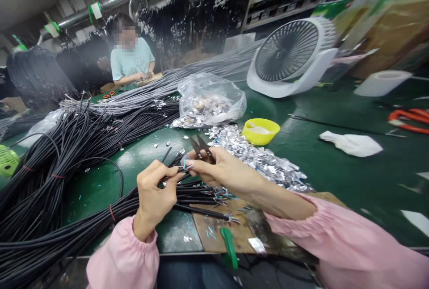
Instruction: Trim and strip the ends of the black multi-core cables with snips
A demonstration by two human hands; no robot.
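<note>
One black multicore cable (181,169), left of and nearer than the yellow bowl (260,131), end bared to coloured wires (184,164), pinched between left hand (156,190) and right hand (226,170), the latter also gripping dark thread snips (202,149); visible ends of nearest bundle (125,204) apparently bared, remainder indeterminable.

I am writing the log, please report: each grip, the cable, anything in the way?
Left grip: pinching black cable near its end. Right grip: holding snips, close to thin wires. Close around: cable bundle below, silvery pieces beyond.
</note>
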